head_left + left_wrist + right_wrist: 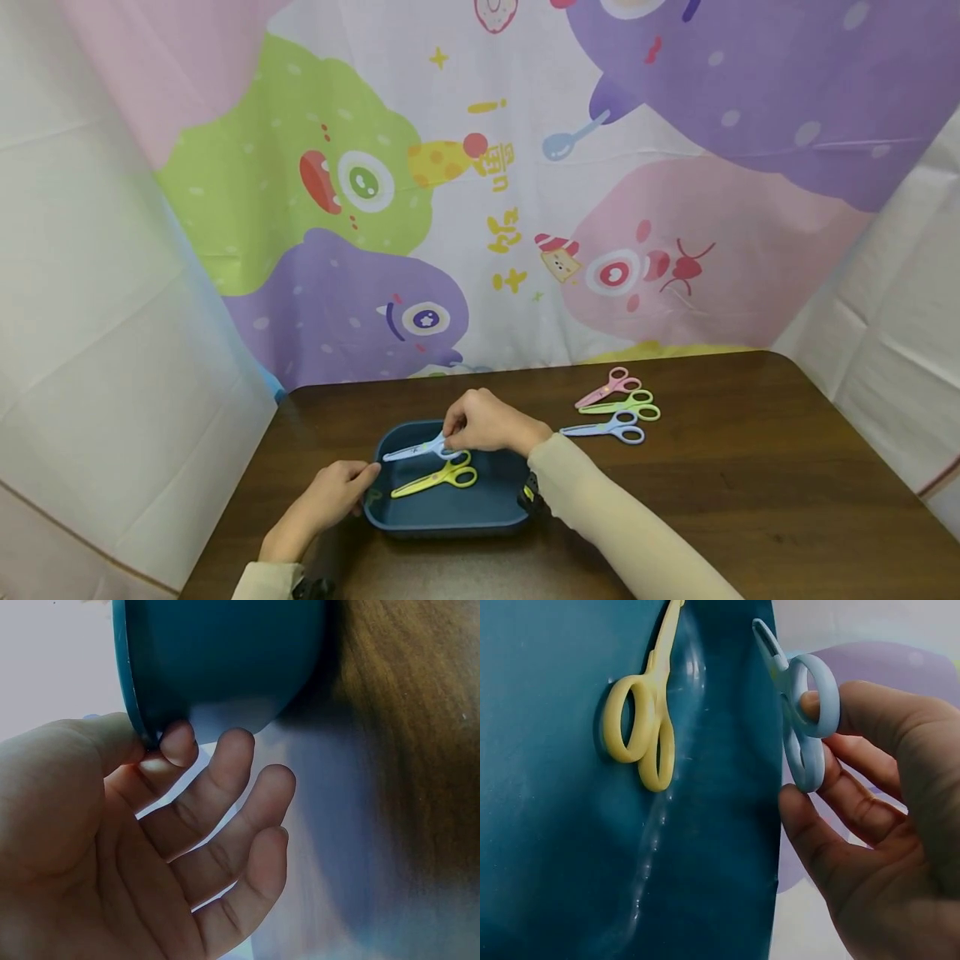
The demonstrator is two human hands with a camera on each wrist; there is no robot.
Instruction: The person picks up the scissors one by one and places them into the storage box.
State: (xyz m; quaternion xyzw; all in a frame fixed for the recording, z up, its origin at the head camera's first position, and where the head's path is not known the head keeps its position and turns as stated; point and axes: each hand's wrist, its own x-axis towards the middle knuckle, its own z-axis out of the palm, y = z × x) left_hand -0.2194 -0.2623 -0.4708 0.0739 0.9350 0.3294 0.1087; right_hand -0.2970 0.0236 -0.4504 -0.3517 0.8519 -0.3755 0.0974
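Observation:
Between the thumb and fingers of my right hand [491, 421] are the handles of light blue scissors [417, 451]. In the right wrist view a fingertip pokes through one loop of these blue scissors [810, 754], held by the back wall of the dark blue tray [495, 493]. Yellow scissors [438, 479] lie on the tray's floor in front of them, handles to the right. My left hand [324, 500] pinches the tray's left rim [127, 671] between thumb and index finger; its other fingers spread loosely below the rim in the left wrist view.
Right of the tray, pink scissors [609, 387], green scissors [618, 407] and a second pair of light blue scissors [603, 428] lie in a row on the brown table [750, 483]. A cartoon-printed curtain [510, 317] hangs behind the table's back edge.

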